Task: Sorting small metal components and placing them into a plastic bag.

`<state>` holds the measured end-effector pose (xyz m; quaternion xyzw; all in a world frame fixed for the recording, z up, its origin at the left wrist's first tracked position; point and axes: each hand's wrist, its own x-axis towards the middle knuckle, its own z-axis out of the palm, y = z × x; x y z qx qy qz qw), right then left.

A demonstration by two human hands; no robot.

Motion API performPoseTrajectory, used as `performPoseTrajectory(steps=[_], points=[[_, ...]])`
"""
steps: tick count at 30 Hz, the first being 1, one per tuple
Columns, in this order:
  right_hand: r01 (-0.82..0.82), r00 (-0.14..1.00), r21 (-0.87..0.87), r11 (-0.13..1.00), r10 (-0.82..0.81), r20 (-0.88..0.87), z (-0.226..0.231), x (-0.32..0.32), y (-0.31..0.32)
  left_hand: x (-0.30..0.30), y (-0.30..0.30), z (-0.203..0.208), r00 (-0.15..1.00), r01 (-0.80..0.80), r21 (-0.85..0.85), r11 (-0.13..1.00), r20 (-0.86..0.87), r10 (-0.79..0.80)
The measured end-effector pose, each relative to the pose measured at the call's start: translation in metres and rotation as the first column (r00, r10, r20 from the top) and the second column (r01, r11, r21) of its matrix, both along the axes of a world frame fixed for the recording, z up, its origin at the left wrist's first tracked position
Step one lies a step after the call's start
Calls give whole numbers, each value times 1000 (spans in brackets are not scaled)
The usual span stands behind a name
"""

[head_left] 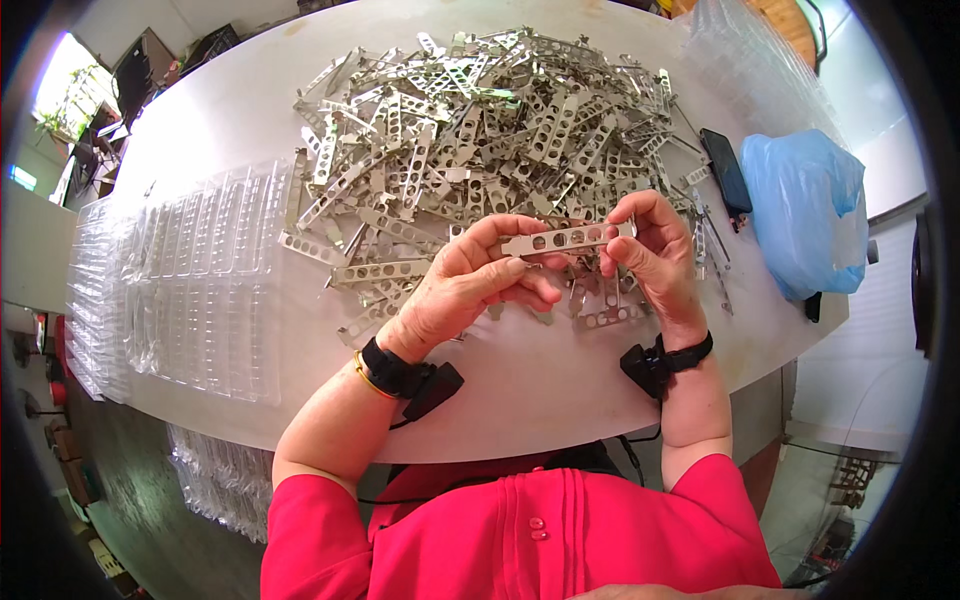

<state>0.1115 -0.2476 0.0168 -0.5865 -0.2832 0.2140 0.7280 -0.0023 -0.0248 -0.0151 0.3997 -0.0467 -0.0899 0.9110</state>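
Note:
A flat metal strip with a row of round holes (575, 238) is held up level between my two hands, above the near edge of a large pile. My left hand (470, 265) pinches its left end between thumb and fingers. At the right end, the fingertips and thumb of my right hand (655, 250) close on it. Behind and beneath lies the heap of similar perforated metal strips (440, 130), tangled in all directions. Some of the pile behind the strip is hidden by my hands.
Stacked clear plastic trays (210, 280) stand on the left of the white table (540, 390). To the right are a dark phone (726, 172) and a blue plastic bag (805, 210). More clear plastic trays (750, 65) lie at the far right.

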Motion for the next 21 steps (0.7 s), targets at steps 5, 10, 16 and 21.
performPoseTrajectory(steps=[5,10,16,21], points=[[0,1000,-31,1000,1,31,-4,4,-1,-3,-6,3,999,-38,109,993,-5,39],[-70,997,-37,997,68,-38,-6,7,-6,-6,-1,13,993,16,370,929,-117,29],[-11,967,-4,1000,9,-254,10,-1,3,-4,1,10,987,90,430,898,-160,-22],[-81,963,16,997,83,-256,7,1,-2,-3,-4,0,988,-48,61,997,-146,56]])
